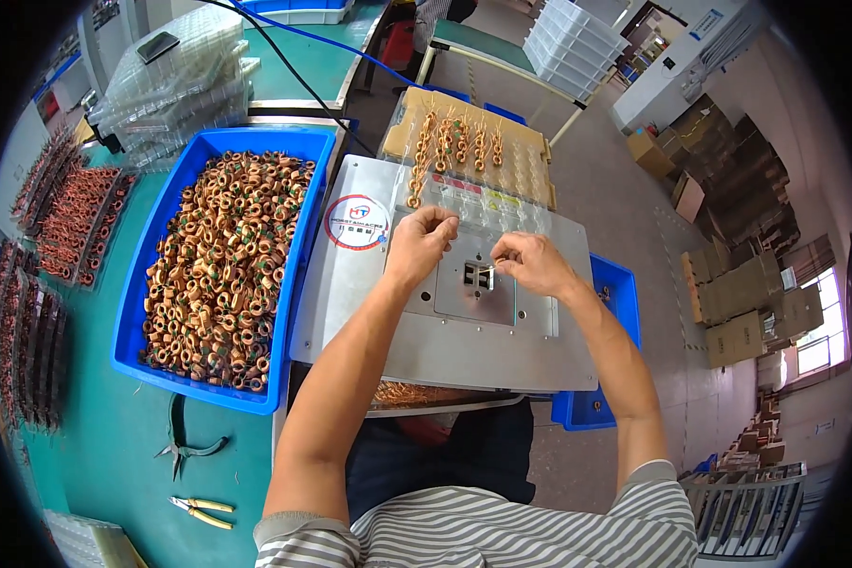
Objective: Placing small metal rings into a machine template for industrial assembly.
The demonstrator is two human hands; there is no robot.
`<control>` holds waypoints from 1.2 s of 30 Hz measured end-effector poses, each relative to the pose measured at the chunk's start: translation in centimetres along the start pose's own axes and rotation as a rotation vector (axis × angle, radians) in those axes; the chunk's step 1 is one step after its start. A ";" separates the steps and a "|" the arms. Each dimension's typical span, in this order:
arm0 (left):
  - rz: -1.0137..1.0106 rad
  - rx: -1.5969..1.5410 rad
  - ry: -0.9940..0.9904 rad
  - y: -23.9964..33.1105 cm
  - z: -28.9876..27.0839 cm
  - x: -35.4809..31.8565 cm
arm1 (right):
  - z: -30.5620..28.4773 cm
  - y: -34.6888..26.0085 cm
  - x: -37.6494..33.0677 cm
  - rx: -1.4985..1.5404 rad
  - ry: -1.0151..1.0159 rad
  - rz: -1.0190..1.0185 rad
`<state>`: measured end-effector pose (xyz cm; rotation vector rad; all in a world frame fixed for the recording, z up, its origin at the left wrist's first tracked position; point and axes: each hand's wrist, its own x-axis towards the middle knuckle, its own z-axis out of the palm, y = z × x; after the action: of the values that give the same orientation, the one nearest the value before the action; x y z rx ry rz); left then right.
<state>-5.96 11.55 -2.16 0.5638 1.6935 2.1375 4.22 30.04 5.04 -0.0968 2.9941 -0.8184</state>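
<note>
My left hand is raised above the grey metal top of a machine, its thumb and fingertips pinched together. Close by, my right hand also pinches, its fingertips at the right edge of a small dark square opening in the plate. Whatever either pinch holds is too small to make out. Behind the hands, copper-wound ring coils with wire tails stand in rows on a clear plastic tray. A blue bin on my left is heaped with more copper-wound rings.
Dark-handled pliers and yellow-handled cutters lie on the green tabletop. Stacked clear trays rise at the far left, with trays of red coils nearer. Another blue bin sits right of the machine.
</note>
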 end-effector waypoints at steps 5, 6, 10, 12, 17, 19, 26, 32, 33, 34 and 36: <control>0.013 0.062 -0.008 0.0 -0.2 -0.1 | 1.2 -0.1 0.3 -0.001 -0.030 0.002; 0.013 0.061 -0.009 0.1 -0.1 -0.1 | 1.5 -0.2 0.4 -0.056 -0.023 -0.029; -0.002 0.063 -0.012 0.2 -0.1 -0.3 | 3.3 0.3 0.7 -0.204 -0.013 -0.176; -0.014 0.072 -0.002 0.0 -0.5 -0.3 | 4.3 0.2 1.0 -0.215 -0.006 -0.201; 0.044 0.095 -0.027 -0.3 0.0 -0.1 | 4.3 0.2 0.4 -0.203 0.063 -0.203; 0.050 0.096 -0.031 -0.3 0.6 0.0 | 4.2 0.6 0.1 -0.192 0.059 -0.211; 0.056 0.118 0.022 -0.6 0.2 -0.2 | 5.1 1.0 0.3 -0.198 0.110 -0.274; 0.240 0.331 0.026 -1.1 0.5 -0.8 | 3.2 0.6 1.0 -0.102 0.026 -0.190; 0.318 0.348 -0.029 -1.3 0.6 -0.8 | 2.1 0.5 1.5 -0.103 0.026 -0.194; 0.319 0.351 -0.023 -1.7 0.6 -1.0 | 0.8 0.4 2.3 -0.004 0.130 -0.062; 0.498 0.646 -0.141 -0.9 1.8 -1.8 | -1.5 2.9 4.3 0.100 0.340 0.125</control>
<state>-3.50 12.36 -2.87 1.4037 2.3396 1.7208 -0.31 33.00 4.80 0.2559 3.2149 -1.0649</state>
